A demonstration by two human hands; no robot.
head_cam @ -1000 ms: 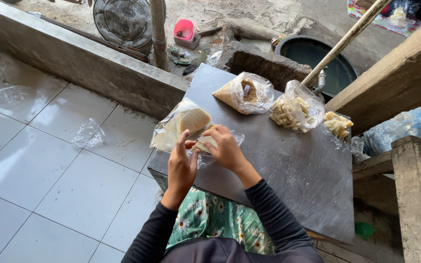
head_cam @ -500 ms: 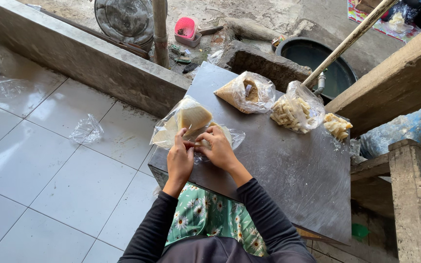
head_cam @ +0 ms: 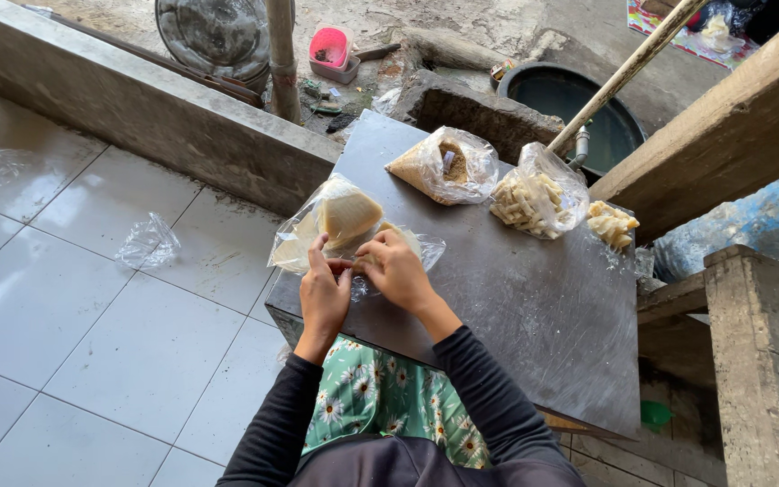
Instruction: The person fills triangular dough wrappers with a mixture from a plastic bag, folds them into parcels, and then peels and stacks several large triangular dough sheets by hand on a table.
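Both hands, left hand (head_cam: 322, 293) and right hand (head_cam: 396, 266), are pinching the clear plastic bag of pale triangular food (head_cam: 335, 221) just ahead, best gripping its mouth tightly.

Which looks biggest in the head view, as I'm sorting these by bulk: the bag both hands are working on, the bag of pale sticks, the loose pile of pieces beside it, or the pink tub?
1. Bag in the hands
2. Bag of pale sticks, close behind, nearly alike
3. Loose pile
4. Pink tub, but farthest away, so unsure

Left hand and right hand pinch the first bag's neck.

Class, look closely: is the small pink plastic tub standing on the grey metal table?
No, the small pink plastic tub sits on the ground beyond the grey metal table.
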